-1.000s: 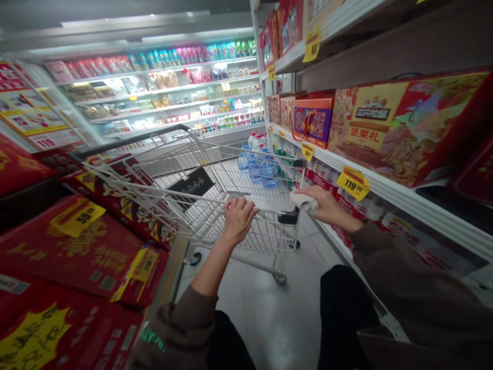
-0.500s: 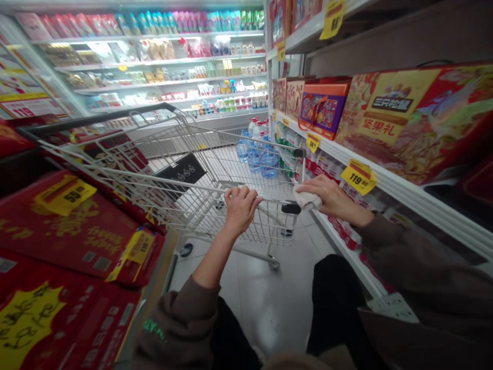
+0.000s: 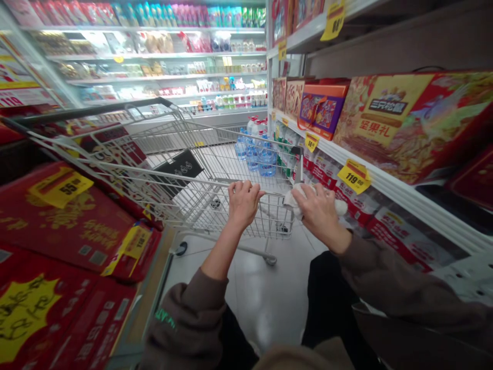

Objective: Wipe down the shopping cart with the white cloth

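A wire shopping cart [image 3: 215,205] stands sideways in front of me, its black handle bar at the far left. My left hand [image 3: 243,204] has its fingers curled over the cart's near top rim. At the near right corner, my right hand [image 3: 316,208] holds a crumpled white cloth [image 3: 341,207] down against the rim. The cloth covers that corner, and part of it bulges out beside the hand. Inside the cart there is a black panel [image 3: 180,167] with pale markings.
Red gift boxes [image 3: 65,226] with yellow price tags are stacked close on the left. A white shelf [image 3: 389,205] with boxed snacks runs along the right. Several blue water bottles [image 3: 265,159] stand on the floor beyond the cart, before a lit refrigerated display [image 3: 162,56].
My right hand has moved left and slightly down, bringing the cloth over the cart's black corner piece. The left hand keeps its grip on the rim. The view has shifted a little.
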Demonstrator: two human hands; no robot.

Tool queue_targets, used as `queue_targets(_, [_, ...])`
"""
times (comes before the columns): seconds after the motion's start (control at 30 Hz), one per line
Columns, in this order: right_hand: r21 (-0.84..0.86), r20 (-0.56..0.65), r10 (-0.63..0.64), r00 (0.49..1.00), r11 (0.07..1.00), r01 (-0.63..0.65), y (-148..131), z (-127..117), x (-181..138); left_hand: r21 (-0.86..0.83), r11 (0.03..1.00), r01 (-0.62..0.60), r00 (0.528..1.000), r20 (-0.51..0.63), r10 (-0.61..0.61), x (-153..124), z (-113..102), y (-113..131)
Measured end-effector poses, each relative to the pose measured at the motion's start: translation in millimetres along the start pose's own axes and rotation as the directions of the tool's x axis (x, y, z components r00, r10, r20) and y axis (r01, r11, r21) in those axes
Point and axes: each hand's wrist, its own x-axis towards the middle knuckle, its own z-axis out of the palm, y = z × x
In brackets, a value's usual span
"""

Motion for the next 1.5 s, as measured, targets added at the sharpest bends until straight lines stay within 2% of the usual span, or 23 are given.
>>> queue_targets(0.17, [-0.141, -0.049, 0.059, 0.997, 0.988, -0.066, -35.6, -8.5, -4.3, 0.025, 1.0, -0.01, 0.999, -0.035, 0.011, 1.0, 0.4, 4.9])
queue_targets(0.33, [-0.149, -0.112, 0.086, 0.99, 0.984, -0.103, -52.4, 6.2, 2.4, 0.005, 0.999, 0.034, 0.997, -0.063, -0.033, 7.5, 7.8, 16.1])
queue_targets(0.47, [0.029, -0.119, 0.16, 0.98, 0.987, -0.157, -45.3, 19.4, 10.0, -0.084, 0.994, 0.075, 0.994, -0.072, -0.081, 18.4, 18.3, 38.3])
queue_targets(0.57, [0.099, -0.149, 0.173, 0.974, 0.982, -0.159, -24.7, 24.4, 13.6, -0.161, 0.987, 0.027, 0.997, -0.07, -0.039, 25.7, 20.3, 42.7])
queue_targets(0.6, [0.087, -0.163, 0.166, 0.973, 0.984, -0.153, -16.3, 25.6, 14.4, -0.177, 0.984, 0.003, 0.997, -0.07, -0.015, 26.9, 18.6, 35.8])
queue_targets(0.67, [0.041, -0.183, 0.148, 0.972, 0.989, -0.143, 1.4, 28.6, 16.0, -0.175, 0.985, -0.015, 0.997, -0.072, 0.003, 26.5, 11.5, 5.1])
queue_targets(0.8, [-0.005, -0.159, 0.175, 0.972, 0.984, -0.178, 32.6, 38.9, 22.1, -0.009, 0.983, 0.185, 0.972, -0.146, -0.184, 18.1, -9.8, -95.3])
queue_targets(0.83, [-0.007, -0.146, 0.202, 0.968, 0.979, -0.205, 37.8, 41.8, 24.8, 0.021, 0.982, 0.19, 0.972, -0.145, -0.185, 16.3, -14.3, -116.7])
queue_targets(0.87, [-0.004, -0.131, 0.233, 0.963, 0.972, -0.236, 40.9, 44.4, 28.1, 0.038, 0.99, 0.134, 0.986, -0.102, -0.129, 15.3, -17.8, -132.7])
queue_targets(0.93, [0.021, -0.11, 0.297, 0.948, 0.955, -0.297, 38.8, 48.4, 36.3, 0.038, 0.995, 0.089, 0.995, -0.04, -0.087, 16.0, -20.9, -146.1])
queue_targets(1.03, [0.108, -0.123, 0.335, 0.934, 0.94, -0.323, 8.8, 48.8, 53.2, 0.018, 0.995, 0.095, 0.995, -0.023, -0.095, 20.8, -18.2, -130.3])
queue_targets(1.13, [0.202, -0.16, 0.314, 0.936, 0.938, -0.281, -48.2, 41.4, 75.0, -0.003, 0.995, 0.099, 0.994, -0.048, -0.099, 23.7, -14.1, -102.9])
queue_targets(1.23, [0.253, -0.116, 0.272, 0.955, 0.938, -0.236, -105.9, 28.7, 94.1, 0.008, 0.996, 0.088, 0.993, -0.075, -0.087, 23.0, -13.3, -84.1])
queue_targets(1.3, [0.259, -0.105, 0.217, 0.971, 0.948, -0.184, -127.7, 21.5, 99.0, 0.02, 0.997, 0.081, 0.993, -0.092, -0.078, 21.2, -14.4, -77.1])
queue_targets(1.33, [0.259, -0.108, 0.178, 0.978, 0.955, -0.145, -130.4, 19.5, 98.1, 0.022, 0.997, 0.077, 0.992, -0.101, -0.074, 20.0, -15.3, -74.7])
queue_targets(1.4, [0.245, -0.13, 0.1, 0.987, 0.967, -0.065, -117.8, 20.3, 90.5, 0.022, 0.998, 0.065, 0.991, -0.117, -0.062, 17.3, -17.2, -71.1])
queue_targets(1.47, [0.213, -0.15, 0.071, 0.986, 0.976, -0.037, -82.9, 28.1, 77.6, 0.021, 0.998, 0.051, 0.99, -0.136, -0.048, 14.5, -18.6, -67.1])
queue_targets(1.5, [0.188, -0.149, 0.099, 0.984, 0.98, -0.07, -59.5, 34.0, 70.4, 0.02, 0.999, 0.048, 0.988, -0.147, -0.045, 13.3, -19.0, -64.4])
